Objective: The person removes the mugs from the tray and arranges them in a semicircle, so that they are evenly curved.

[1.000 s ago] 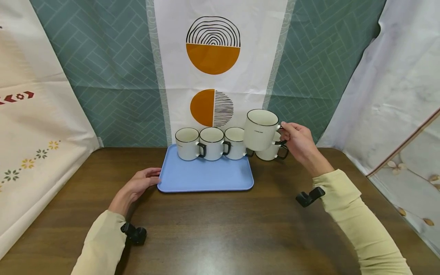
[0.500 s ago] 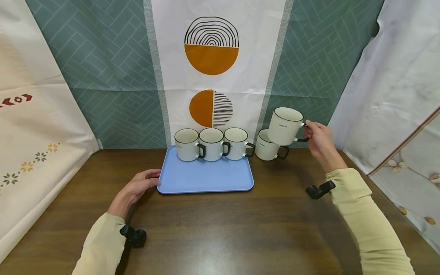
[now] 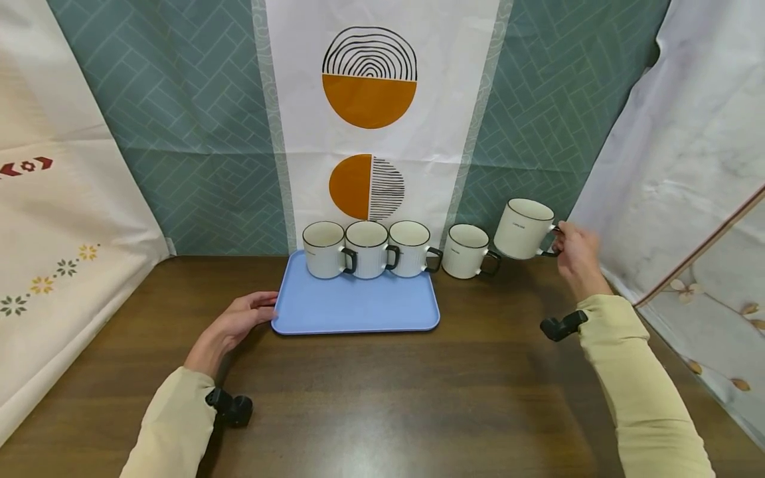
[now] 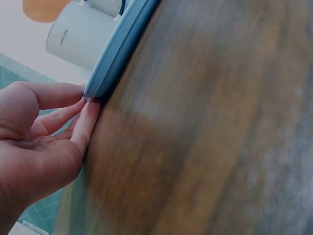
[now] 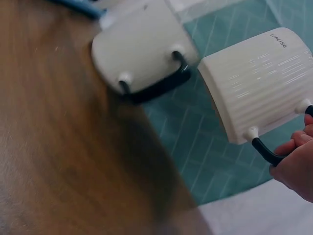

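Observation:
My right hand [image 3: 580, 255] grips the black handle of a white ribbed mug [image 3: 522, 229] with a dark rim, at the back right. The mug is raised and slightly tilted, its base lifted in the right wrist view, where the word on its side [image 5: 279, 41] shows. Just left of it another such mug [image 3: 465, 252] stands on the table. Three more mugs [image 3: 366, 249] line the back of the blue tray [image 3: 358, 309], handles to the right. At the tray's left edge, my left hand [image 3: 239, 322] pinches the rim between thumb and fingers, as the left wrist view shows.
The brown wooden table [image 3: 382, 398] extends in front of the tray. Behind it hangs a green and white patterned cloth [image 3: 209, 166]; pale cloths close off the left side and the right side [image 3: 675, 199].
My right hand has carried its mug rightward, past the mug beside the tray, then lowered it. The standing mug, partly covered before, now shows fully. My left hand has stayed at the tray.

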